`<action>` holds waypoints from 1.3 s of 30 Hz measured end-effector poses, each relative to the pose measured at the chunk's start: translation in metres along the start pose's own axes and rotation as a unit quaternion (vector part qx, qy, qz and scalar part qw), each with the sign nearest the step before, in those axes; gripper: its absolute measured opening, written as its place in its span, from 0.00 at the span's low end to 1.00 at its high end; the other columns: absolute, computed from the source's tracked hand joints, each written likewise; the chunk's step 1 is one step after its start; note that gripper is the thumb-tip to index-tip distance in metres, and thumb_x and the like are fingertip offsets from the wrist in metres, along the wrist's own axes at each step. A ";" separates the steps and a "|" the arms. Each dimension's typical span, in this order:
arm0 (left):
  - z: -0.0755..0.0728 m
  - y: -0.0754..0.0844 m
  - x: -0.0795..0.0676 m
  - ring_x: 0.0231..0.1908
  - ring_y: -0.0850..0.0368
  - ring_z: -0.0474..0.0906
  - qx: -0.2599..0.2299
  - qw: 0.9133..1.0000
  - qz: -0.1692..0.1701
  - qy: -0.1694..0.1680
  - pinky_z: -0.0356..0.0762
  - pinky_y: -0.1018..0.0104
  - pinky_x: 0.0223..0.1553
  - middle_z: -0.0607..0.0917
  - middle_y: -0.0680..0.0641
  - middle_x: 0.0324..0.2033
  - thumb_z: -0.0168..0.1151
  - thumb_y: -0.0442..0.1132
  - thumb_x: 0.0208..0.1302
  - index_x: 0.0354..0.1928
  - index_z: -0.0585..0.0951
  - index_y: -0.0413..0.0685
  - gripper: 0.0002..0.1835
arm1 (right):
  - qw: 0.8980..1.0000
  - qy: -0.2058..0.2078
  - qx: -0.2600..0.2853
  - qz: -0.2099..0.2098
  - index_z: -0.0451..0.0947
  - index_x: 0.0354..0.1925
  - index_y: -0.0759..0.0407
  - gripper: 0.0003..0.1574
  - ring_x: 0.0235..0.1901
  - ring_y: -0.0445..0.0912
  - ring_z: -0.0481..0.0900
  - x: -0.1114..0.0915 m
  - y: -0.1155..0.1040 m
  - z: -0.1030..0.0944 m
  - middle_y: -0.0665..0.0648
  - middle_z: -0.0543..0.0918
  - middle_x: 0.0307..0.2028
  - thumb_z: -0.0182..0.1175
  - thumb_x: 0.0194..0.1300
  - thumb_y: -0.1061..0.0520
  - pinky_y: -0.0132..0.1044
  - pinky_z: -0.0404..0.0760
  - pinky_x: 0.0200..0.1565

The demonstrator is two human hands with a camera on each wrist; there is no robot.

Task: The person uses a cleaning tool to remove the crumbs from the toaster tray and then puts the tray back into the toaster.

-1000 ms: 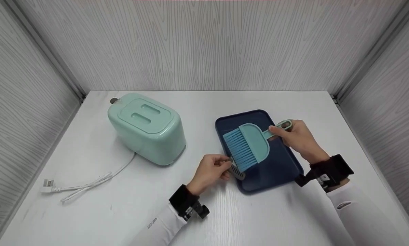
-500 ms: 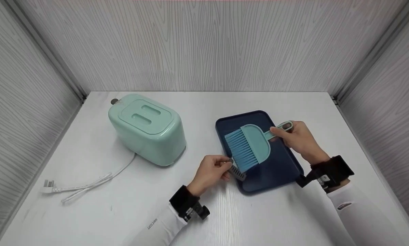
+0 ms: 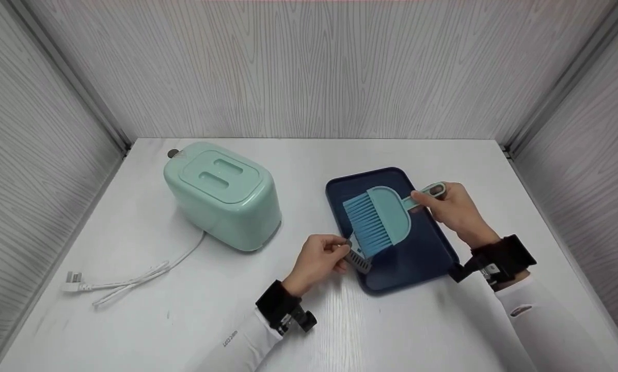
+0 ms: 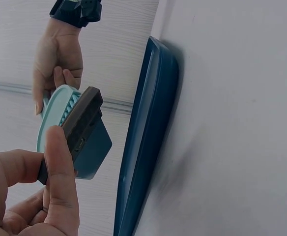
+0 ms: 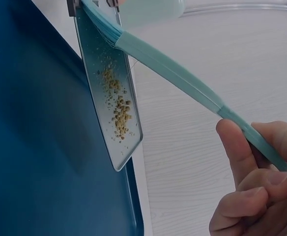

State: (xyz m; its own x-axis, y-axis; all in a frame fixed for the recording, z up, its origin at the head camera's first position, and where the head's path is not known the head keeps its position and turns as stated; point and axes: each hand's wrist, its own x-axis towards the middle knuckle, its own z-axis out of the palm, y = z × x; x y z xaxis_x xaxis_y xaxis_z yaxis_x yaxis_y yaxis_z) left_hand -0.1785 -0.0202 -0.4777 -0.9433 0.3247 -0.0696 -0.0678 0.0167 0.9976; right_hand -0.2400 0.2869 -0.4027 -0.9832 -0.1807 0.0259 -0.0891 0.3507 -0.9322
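Observation:
My left hand point(image 3: 319, 258) pinches the dark slotted end of a toaster crumb tray point(image 3: 359, 261) between thumb and fingers. Yellowish crumbs point(image 5: 119, 118) lie along the crumb tray's metal surface in the right wrist view. My right hand point(image 3: 461, 214) grips a small teal brush point(image 3: 394, 214) by its looped handle. The brush's blue bristles overlap the crumb tray and hide much of it in the head view; in the right wrist view they reach its slotted end. Both are held over a dark blue rectangular tray point(image 3: 417, 266), which lies on the table.
At the left of the table stands a mint-green toaster point(image 3: 226, 199) with a closed lid. Its white cord point(image 3: 133, 279) and plug lie toward the front left. Pale wood-grain panels point(image 3: 309, 67) enclose the table at the back and both sides.
The brush has shifted slightly to the right, so a little more of the crumb tray shows beside the bristles. My left hand has stayed nearly still.

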 end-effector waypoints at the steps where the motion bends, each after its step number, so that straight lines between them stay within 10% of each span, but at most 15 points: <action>1: 0.000 0.000 0.000 0.20 0.63 0.82 -0.001 1.000 0.000 -0.001 0.89 0.64 0.29 0.87 0.33 0.32 0.61 0.29 0.72 0.52 0.84 0.27 0.13 | 1.000 0.002 -0.001 0.000 0.87 0.46 0.70 0.23 0.14 0.38 0.56 0.000 0.000 -0.001 0.55 0.90 0.28 0.66 0.73 0.49 0.33 0.54 0.19; 39: 0.004 -0.004 0.005 0.20 0.62 0.82 0.001 1.000 0.003 0.004 0.90 0.59 0.30 0.86 0.29 0.35 0.60 0.30 0.73 0.52 0.84 0.28 0.12 | 0.998 0.047 -0.031 0.011 0.87 0.45 0.72 0.27 0.11 0.36 0.53 0.003 0.021 -0.024 0.44 0.81 0.16 0.64 0.74 0.46 0.34 0.52 0.16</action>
State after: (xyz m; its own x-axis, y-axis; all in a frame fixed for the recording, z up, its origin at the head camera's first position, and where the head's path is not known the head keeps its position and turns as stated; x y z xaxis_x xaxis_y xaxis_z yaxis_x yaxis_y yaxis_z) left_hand -0.1815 -0.0149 -0.4815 -0.9461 0.3177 -0.0635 -0.0616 0.0158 0.9980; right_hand -0.2489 0.3161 -0.4136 -0.9954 -0.0858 0.0429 -0.0744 0.4094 -0.9093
